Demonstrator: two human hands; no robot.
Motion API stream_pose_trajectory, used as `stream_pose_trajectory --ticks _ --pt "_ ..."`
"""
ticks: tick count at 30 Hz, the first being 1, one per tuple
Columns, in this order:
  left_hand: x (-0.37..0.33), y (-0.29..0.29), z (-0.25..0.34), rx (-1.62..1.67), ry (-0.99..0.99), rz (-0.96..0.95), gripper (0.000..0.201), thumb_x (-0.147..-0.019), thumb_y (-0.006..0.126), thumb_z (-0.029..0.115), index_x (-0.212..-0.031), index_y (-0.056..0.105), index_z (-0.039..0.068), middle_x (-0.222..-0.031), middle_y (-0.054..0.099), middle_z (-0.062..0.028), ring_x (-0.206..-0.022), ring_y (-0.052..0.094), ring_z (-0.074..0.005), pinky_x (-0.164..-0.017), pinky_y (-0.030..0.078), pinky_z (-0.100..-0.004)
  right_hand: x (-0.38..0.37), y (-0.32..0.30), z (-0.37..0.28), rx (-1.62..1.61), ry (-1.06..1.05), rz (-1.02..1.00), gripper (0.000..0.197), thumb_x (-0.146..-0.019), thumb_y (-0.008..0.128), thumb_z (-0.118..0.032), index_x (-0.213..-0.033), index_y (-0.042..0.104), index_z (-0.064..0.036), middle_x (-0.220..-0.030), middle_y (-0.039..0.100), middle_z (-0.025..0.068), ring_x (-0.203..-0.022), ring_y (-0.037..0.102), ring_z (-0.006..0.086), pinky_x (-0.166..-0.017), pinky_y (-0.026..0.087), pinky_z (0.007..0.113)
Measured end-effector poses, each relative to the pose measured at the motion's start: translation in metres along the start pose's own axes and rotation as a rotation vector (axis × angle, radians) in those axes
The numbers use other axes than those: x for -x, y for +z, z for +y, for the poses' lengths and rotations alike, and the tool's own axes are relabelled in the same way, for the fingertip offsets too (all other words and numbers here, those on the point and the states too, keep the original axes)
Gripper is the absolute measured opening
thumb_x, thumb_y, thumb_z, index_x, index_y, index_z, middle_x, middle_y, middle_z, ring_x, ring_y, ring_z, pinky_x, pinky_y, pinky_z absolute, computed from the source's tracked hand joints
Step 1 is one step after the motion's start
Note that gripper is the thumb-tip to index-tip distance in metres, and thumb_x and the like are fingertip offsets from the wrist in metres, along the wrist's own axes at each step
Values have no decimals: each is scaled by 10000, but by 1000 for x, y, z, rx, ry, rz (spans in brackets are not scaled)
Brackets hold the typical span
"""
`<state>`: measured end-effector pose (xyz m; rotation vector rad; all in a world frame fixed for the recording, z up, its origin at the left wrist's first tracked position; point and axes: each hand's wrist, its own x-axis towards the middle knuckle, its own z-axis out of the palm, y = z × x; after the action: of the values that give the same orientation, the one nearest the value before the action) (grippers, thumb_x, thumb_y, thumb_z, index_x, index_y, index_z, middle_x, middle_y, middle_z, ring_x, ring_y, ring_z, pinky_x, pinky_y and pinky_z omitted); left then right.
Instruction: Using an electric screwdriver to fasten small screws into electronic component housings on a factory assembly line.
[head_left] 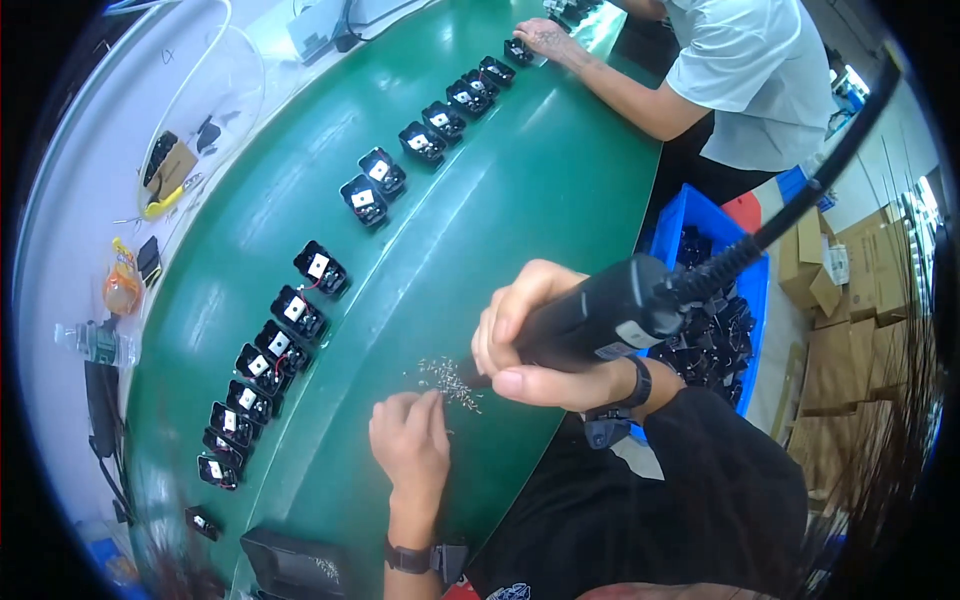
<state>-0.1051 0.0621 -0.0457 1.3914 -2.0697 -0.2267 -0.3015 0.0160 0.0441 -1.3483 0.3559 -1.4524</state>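
Observation:
My right hand [515, 310] is wrapped round a thick black electric screwdriver [590, 318], whose cord runs off to the upper right. The tool's tip end is mostly hidden behind my fingers. Just beneath it, a loose heap of small silver screws [448, 378] lies on the green work surface [520, 190]. My left hand [410, 440] is at the near edge of this heap with its fingers drawn together. Whatever may be between those fingertips is too small to make out. Both wrists wear dark bands.
Several open black housings [300, 312] with white parts and wires line the belt. A black tray [290, 562] with screws lies lower left. At right stands a blue crate [757, 330] full of black parts, beside cardboard boxes [865, 270]. A co-worker's hand [545, 38] touches far housings.

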Motion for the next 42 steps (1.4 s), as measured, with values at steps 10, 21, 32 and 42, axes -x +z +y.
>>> stream_pose_trajectory --ticks 10,21,32,42 --pt "-6 -11 12 1029 -755 234 138 -820 748 57 -892 654 -15 -793 660 -71 -698 615 -149 -657 487 -257 -8 0 -26 -55 -84 35 366 -748 674 -35 -1035 460 -119 -673 505 2 -592 540 160 -653 453 337" --pt "7 -31 13 1831 -798 289 197 -958 617 205 -877 615 25 -741 615 -65 -644 556 -138 -587 442 -263 -27 38 -4 -277 -106 -106 369 -804 666 -53 -1079 435 -138 -723 545 -20 -642 562 136 -679 455 311" --pt "12 -45 4 1704 -876 387 263 -974 594 267 -809 586 61 -665 580 -35 -585 526 -121 -553 402 -246 -40 58 9 -295 -25 -177 359 -793 666 -51 -1059 447 -151 -706 536 -37 -608 559 117 -670 460 304" --pt "19 -50 -11 1725 -928 476 334 -987 562 333 -784 567 67 -596 504 -18 -529 448 -109 -518 345 -252 -48 74 25 -281 21 -256 339 -805 667 -66 -1047 447 -154 -696 532 -35 -606 565 124 -664 472 304"
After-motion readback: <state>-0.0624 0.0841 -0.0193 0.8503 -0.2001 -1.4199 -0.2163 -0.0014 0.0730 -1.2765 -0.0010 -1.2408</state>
